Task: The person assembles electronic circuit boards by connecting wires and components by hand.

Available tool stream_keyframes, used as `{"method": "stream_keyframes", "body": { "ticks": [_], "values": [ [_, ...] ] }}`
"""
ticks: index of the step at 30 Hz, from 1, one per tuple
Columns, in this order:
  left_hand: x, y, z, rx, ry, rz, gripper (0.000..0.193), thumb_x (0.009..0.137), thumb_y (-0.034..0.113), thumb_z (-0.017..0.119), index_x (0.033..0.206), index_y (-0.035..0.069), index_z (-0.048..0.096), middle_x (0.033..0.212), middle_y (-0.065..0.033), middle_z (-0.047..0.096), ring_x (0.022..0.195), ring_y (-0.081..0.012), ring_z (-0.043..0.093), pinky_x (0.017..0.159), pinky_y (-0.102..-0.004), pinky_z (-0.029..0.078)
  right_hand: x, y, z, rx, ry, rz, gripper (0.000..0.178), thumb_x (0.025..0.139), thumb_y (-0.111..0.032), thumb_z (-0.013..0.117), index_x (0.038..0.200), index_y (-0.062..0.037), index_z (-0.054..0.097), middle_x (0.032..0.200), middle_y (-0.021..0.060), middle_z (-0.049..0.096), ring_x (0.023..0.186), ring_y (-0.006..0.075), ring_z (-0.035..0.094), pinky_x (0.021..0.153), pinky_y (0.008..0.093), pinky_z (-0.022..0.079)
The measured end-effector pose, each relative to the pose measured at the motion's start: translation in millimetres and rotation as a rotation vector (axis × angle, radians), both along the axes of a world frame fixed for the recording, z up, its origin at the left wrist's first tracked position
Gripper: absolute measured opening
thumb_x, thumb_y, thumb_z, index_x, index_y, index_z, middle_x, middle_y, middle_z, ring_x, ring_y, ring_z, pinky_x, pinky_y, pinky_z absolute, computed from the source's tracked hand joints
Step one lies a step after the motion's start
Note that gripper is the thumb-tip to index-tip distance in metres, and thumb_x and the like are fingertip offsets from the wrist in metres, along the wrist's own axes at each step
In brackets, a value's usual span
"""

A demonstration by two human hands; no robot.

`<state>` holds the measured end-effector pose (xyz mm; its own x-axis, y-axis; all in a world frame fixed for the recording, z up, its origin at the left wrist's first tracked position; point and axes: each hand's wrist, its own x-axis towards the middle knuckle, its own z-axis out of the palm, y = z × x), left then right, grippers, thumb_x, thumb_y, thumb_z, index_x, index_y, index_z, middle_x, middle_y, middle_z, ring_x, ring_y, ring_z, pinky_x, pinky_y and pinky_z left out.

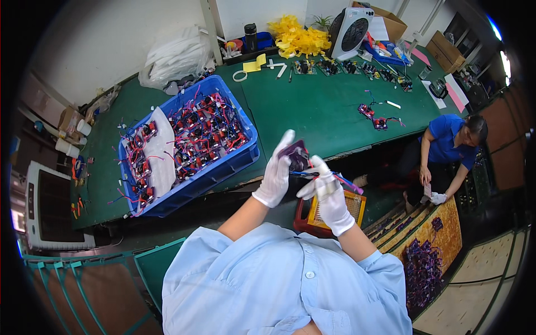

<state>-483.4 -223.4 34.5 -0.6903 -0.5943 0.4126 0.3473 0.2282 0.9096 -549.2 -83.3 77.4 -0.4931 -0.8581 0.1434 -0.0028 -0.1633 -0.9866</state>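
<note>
Both my hands wear white gloves and meet in front of my chest. My left hand point(274, 173) grips a small dark circuit module point(296, 156) with red, blue and purple wires trailing to the right. My right hand point(328, 195) pinches those wires point(346, 181) just beside the module. A blue crate point(223, 167) packed with several similar wired modules sits on the green table point(312, 111), to the left of my hands.
A red and yellow tray point(357, 204) lies below my hands. A person in a blue shirt point(446, 142) crouches at the right by boards of purple-wired parts point(421, 262). A white fan point(350, 30), yellow scraps point(298, 36) and more modules point(375, 117) sit further back.
</note>
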Motion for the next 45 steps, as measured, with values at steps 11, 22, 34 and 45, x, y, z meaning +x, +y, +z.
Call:
{"method": "stream_keyframes", "body": {
  "ticks": [11,22,34,45],
  "values": [
    [1.0,-1.8,2.7,0.458,-0.508,-0.41,0.028,0.075,0.018,0.053,0.099,0.004,0.05,0.09,-0.002,0.053,0.084,-0.0112,0.05,0.077,-0.025,0.041,-19.0,-10.2,-18.8,0.439,0.888,-0.233,0.032,0.078,-0.008,0.05,0.11,-0.0083,0.05,0.066,0.0162,0.056,0.061,0.0328,0.056,0.053,0.0385,0.044],
    [14.1,-13.7,-18.0,1.147,-0.242,-0.401,0.078,0.081,0.066,0.02,0.108,0.0,0.051,0.09,-0.0103,0.059,0.076,-0.0209,0.056,0.063,-0.0347,0.049,-6.9,21.9,0.2,-0.271,0.009,0.007,0.032,0.083,-0.017,0.053,0.11,0.0003,0.05,0.058,0.0009,0.048,0.04,0.0096,0.042,0.044,0.0196,0.037],
    [2.5,22.3,26.3,1.248,0.049,-0.914,0.07,0.084,0.059,0.031,0.076,-0.004,0.06,0.082,-0.0234,0.06,0.085,-0.0358,0.057,0.084,-0.045,0.042,-35.7,13.9,14.0,-0.498,-0.871,-0.134,0.024,0.089,-0.011,0.039,0.108,-0.0003,0.048,0.05,-0.0023,0.032,0.039,0.0056,0.03,0.038,0.0183,0.026],
    [10.9,44.9,35.0,0.472,-0.548,-0.949,0.055,0.086,0.052,0.037,0.072,0.003,0.056,0.067,-0.003,0.055,0.065,-0.009,0.052,0.06,-0.0229,0.041,-54.7,-11.0,3.2,0.023,0.832,-0.216,0.026,0.079,-0.001,0.047,0.104,0.0002,0.054,0.072,0.0033,0.057,0.061,0.0099,0.053,0.056,0.0216,0.042]
  ]
}}
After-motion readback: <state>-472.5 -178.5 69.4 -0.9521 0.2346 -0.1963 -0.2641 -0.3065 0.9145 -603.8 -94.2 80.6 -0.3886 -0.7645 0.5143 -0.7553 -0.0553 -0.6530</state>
